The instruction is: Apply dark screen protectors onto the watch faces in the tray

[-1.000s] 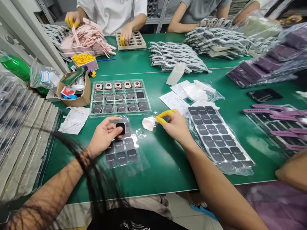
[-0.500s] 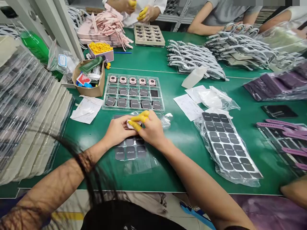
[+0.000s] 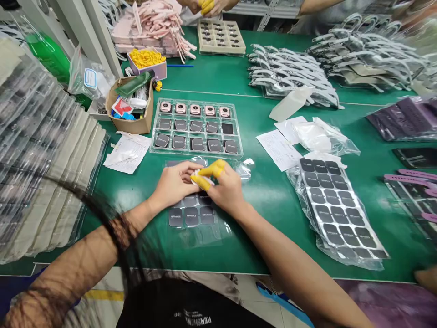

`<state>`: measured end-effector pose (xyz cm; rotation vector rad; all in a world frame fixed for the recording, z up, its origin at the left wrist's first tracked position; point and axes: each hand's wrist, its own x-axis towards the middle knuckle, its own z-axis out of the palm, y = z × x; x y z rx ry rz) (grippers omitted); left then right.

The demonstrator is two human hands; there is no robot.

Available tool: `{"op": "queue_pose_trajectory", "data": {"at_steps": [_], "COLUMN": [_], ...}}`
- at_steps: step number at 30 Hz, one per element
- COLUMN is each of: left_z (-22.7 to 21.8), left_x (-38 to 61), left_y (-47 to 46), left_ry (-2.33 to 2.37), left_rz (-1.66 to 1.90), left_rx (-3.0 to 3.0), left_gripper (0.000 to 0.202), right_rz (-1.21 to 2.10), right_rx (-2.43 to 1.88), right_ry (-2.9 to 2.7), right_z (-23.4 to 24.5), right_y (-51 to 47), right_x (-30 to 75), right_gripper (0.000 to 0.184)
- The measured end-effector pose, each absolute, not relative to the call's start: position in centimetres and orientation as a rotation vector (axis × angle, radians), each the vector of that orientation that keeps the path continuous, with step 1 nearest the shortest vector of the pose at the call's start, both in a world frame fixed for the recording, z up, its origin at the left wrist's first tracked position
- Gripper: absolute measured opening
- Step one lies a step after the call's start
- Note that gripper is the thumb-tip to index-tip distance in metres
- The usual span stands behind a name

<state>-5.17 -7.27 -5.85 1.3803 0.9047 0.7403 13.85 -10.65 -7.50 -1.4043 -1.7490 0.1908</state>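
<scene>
Both hands meet over a clear sheet of dark screen stickers [image 3: 191, 216] on the green table [image 3: 259, 228]. My left hand [image 3: 174, 184] is closed around a small watch body, which its fingers mostly hide. My right hand [image 3: 225, 189], with yellow finger cots on thumb and forefinger, pinches a white cloth [image 3: 197, 175] and presses it against that watch body. Just beyond lies a clear tray [image 3: 197, 130] of watch bodies, pink ones in its far row and dark ones nearer.
A second sticker sheet in plastic [image 3: 337, 212] lies to the right, with papers [image 3: 278, 148] and a bag [image 3: 322, 136] behind it. A cardboard box [image 3: 131, 107] stands at the left, beside stacked clear trays [image 3: 37, 168]. Other people's hands [image 3: 205, 5] work at the far edge.
A second ago my hands were apart, the left showing the watch body and the right picking up the cloth. The right hand has brought the cloth onto the watch body.
</scene>
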Motion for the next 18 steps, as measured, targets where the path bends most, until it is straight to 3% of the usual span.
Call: {"op": "queue_pose_trajectory", "data": {"at_steps": [5, 11, 18], "left_z": [-5.6, -5.9, -6.2], "left_x": [-5.2, -5.0, -5.1], "left_y": [-6.9, -6.9, -6.6], "left_ry": [0.923, 0.91, 0.906], "left_rz": [0.724, 0.735, 0.74], "left_rx": [1.354, 1.368, 1.296], "left_gripper": [0.057, 0.054, 0.056], "right_rz": [-0.024, 0.189, 0.133], "right_rx": [-1.764, -1.591, -1.636], "right_ry": [-1.733, -1.942, -1.959], "right_z": [-6.3, -7.1, -7.9], "right_y": [-13.8, -21.7, -18.7], "right_x": [16.3, 15.6, 15.5], "right_gripper": [0.019, 0.034, 0.021]}}
